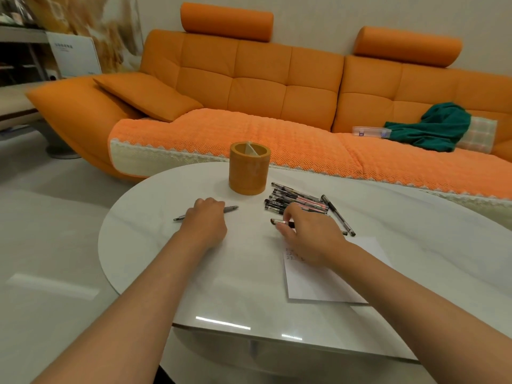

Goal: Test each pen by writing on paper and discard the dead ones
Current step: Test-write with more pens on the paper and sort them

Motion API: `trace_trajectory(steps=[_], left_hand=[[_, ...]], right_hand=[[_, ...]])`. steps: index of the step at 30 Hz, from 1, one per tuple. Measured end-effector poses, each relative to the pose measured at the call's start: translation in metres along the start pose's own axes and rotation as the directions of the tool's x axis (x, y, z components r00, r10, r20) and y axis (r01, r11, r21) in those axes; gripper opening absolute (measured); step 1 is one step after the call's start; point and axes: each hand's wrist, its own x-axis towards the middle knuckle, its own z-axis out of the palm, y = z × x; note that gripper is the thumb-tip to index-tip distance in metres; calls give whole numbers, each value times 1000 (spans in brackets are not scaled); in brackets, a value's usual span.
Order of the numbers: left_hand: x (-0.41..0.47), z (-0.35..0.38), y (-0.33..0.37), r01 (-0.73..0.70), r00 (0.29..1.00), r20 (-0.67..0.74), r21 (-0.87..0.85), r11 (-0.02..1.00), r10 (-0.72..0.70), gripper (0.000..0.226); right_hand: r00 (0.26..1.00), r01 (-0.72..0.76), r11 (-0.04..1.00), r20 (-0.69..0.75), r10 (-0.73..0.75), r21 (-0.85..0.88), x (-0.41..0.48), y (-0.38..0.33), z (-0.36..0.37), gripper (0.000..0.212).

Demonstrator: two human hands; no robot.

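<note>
Head view: a glossy white oval counter (155, 245) stands before an orange sofa (277, 87). The left hand (206, 217) has its fingers curled over a grey pen (231, 209) lying on the counter. The right hand (307, 234) pinches a black pen (279, 222) in its fingers beside the pen pile (296, 202), near an orange holder (249, 169). The paper (327, 275) under the right wrist bears small illegible marks.

Writing on the paper (318, 284) is unreadable; the left hand (206, 218) half-covers the grey pen (231, 208).
</note>
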Motion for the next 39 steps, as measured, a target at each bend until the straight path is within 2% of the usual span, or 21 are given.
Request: trace_trajectory(steps=[1, 2, 4, 6, 12, 16, 21, 26, 30, 33, 36, 37, 39], left_hand=[[1, 1, 1, -9, 1000, -24, 7, 1000, 9, 33], [1, 1, 2, -16, 999, -49, 5, 1000, 16, 33], [2, 0, 5, -37, 996, -87, -25, 999, 34, 38], [3, 0, 7, -52, 994, -103, -73, 996, 44, 44], [7, 5, 6, -33, 994, -104, -76, 997, 25, 40], [8, 3, 6, -50, 996, -84, -98, 994, 42, 37], [1, -2, 21, -221, 960, -210, -167, 961, 184, 28], [-3, -1, 45, -404, 905, -272, -317, 858, 326, 30], [-10, -1, 65, -469, 881, -291, -424, 775, 373, 27], [-16, -2, 78, -438, 899, -228, -476, 762, 374, 28], [-16, -1, 84, -376, 927, -143, -396, 838, 348, 27], [-16, -1, 85, -358, 934, -134, -368, 858, 331, 25], [-16, 2, 88, -329, 944, -135, -368, 870, 301, 25]], right_hand=[[1000, -13, 999, 24, 12, 41, 4, 5, 1, 17], [999, -21, 996, 50, 17, 81, 9, 9, 2, 19], [996, -17, 993, 85, 7, 114, 19, 15, 2, 44], [995, -7, 992, 99, -5, 127, 28, 16, 0, 55], [993, 99, 991, 58, -104, 87, 41, 12, -2, 39], [987, 163, 987, 14, -162, -11, 42, 10, -4, 30], [996, 84, 995, -7, -84, 58, 37, 15, -4, 40], [990, 136, 964, -80, -120, 230, 18, 18, -11, 44], [985, 158, 941, -111, -130, 300, 3, 22, -17, 28], [989, 101, 938, -132, -60, 332, -6, 38, -18, 16], [988, 21, 918, -150, 42, 396, -14, 57, -20, 12], [986, 7, 927, -155, 55, 376, -16, 62, -21, 12], [983, 27, 976, -183, 14, 217, -18, 69, -21, 15]])
